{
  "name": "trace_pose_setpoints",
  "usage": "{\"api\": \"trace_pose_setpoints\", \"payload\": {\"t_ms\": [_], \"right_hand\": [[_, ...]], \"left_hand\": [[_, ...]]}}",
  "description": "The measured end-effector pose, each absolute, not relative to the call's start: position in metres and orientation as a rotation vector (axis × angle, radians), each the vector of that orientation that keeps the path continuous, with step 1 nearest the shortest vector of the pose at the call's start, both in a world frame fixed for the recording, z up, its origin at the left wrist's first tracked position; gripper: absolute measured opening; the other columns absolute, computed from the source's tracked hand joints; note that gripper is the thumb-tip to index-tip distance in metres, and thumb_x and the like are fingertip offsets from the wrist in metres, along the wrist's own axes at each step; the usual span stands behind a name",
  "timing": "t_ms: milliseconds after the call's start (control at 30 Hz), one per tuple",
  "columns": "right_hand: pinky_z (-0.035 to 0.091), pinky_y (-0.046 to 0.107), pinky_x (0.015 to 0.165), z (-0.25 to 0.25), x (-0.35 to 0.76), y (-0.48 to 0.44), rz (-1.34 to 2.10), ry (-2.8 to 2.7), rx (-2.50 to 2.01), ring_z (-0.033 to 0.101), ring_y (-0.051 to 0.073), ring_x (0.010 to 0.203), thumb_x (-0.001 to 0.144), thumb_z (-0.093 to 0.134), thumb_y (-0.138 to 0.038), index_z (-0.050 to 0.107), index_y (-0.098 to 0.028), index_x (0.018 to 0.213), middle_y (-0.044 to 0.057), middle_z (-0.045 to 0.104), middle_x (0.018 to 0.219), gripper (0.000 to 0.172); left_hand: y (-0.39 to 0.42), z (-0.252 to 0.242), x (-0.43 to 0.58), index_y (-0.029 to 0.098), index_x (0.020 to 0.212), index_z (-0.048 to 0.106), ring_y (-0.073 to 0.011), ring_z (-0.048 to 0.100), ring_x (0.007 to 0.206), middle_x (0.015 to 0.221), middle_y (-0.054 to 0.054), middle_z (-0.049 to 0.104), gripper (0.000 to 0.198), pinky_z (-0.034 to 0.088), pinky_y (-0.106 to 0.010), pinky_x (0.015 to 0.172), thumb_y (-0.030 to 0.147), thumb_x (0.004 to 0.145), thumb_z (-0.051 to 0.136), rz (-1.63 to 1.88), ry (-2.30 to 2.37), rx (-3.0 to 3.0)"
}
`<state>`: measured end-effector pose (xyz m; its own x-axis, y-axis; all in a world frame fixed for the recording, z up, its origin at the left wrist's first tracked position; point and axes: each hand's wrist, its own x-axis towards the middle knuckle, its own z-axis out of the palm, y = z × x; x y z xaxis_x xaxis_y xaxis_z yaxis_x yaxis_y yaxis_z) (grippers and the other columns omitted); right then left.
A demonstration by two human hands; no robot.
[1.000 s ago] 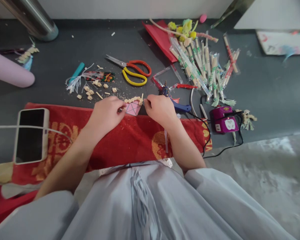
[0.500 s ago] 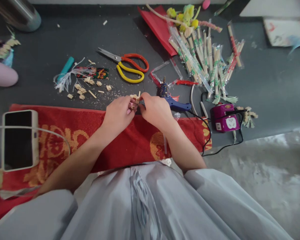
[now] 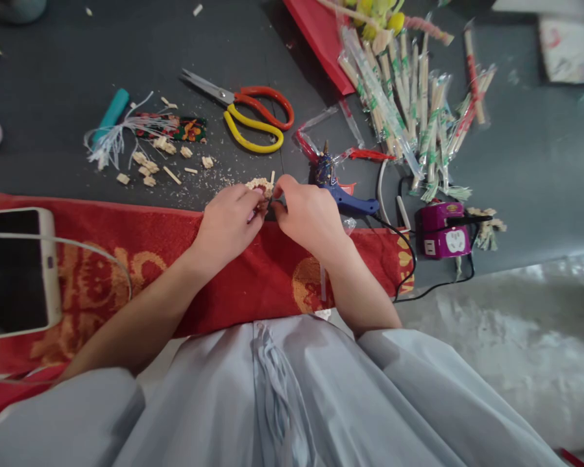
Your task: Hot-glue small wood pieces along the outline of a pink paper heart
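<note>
My left hand (image 3: pixel 228 226) is closed around a small craft piece (image 3: pixel 261 185) covered with pale wooden bits, partly hidden by my fingers. My right hand (image 3: pixel 307 214) is curled beside it, thumb and forefinger pinched together at the piece's right edge. What the right fingertips hold is too small to make out. A short pale stick (image 3: pixel 272 176) stands up between the two hands. Just right of my right hand lies a blue glue gun (image 3: pixel 350 199). Broken wooden bits (image 3: pixel 147 162) and fine crumbs are scattered to the left, beyond my left hand.
Scissors (image 3: pixel 257 117) with red and yellow handles lie ahead. Wrapped chopsticks (image 3: pixel 399 97) are heaped at the right, near a purple power socket (image 3: pixel 444 232) with black cable. A red towel (image 3: pixel 267 272) runs along the table edge, with a phone (image 3: pixel 17 272) at its left.
The view has shifted, so the phone and other tabletop things sit differently in it. My left hand has turned slightly, showing more of the craft piece; my right hand stays pinched beside it.
</note>
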<state>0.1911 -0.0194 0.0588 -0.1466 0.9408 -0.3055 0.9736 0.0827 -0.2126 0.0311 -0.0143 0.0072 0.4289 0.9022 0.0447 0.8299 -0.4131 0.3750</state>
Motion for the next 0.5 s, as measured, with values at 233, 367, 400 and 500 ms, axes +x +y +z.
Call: {"api": "trace_pose_setpoints", "payload": {"t_ms": [233, 367, 400, 500], "right_hand": [[0.038, 0.030, 0.072, 0.057, 0.197, -0.020, -0.725, 2.374, 2.025, 0.068, 0.023, 0.085, 0.093, 0.054, -0.023, 0.068, -0.015, 0.114, 0.008, 0.075, 0.093, 0.026], [0.034, 0.027, 0.070, 0.060, 0.199, -0.020, -0.858, 2.453, 2.073, 0.058, 0.016, 0.074, 0.093, 0.057, -0.024, 0.072, -0.017, 0.107, 0.002, 0.068, 0.081, 0.021], [0.033, 0.026, 0.069, 0.061, 0.199, -0.020, -0.886, 2.467, 2.088, 0.056, 0.015, 0.072, 0.092, 0.058, -0.024, 0.072, -0.017, 0.106, 0.001, 0.066, 0.079, 0.020], [0.032, 0.025, 0.068, 0.062, 0.200, -0.020, -0.933, 2.489, 2.130, 0.052, 0.012, 0.069, 0.092, 0.058, -0.023, 0.071, -0.018, 0.103, -0.003, 0.058, 0.072, 0.018]], "left_hand": [[-0.021, 0.019, 0.032, 0.021, 0.097, 0.070, -0.0162, 0.070, 0.083, 0.099, -0.004, 0.076, 0.015, 0.059, -0.030, 0.080, 0.020, 0.084, 0.064, 0.727, 1.460, 1.844], [-0.021, 0.022, 0.033, 0.018, 0.096, 0.067, -0.0147, 0.072, 0.077, 0.092, -0.005, 0.076, 0.017, 0.061, -0.027, 0.071, 0.025, 0.081, 0.071, 0.834, 1.344, 1.338], [-0.020, 0.023, 0.034, 0.018, 0.096, 0.066, -0.0152, 0.073, 0.077, 0.090, -0.005, 0.076, 0.018, 0.061, -0.027, 0.070, 0.026, 0.082, 0.072, 0.835, 1.326, 1.273], [-0.020, 0.023, 0.035, 0.018, 0.099, 0.064, -0.0157, 0.074, 0.078, 0.090, -0.005, 0.075, 0.021, 0.062, -0.027, 0.069, 0.027, 0.083, 0.074, 0.847, 1.299, 1.205]]}}
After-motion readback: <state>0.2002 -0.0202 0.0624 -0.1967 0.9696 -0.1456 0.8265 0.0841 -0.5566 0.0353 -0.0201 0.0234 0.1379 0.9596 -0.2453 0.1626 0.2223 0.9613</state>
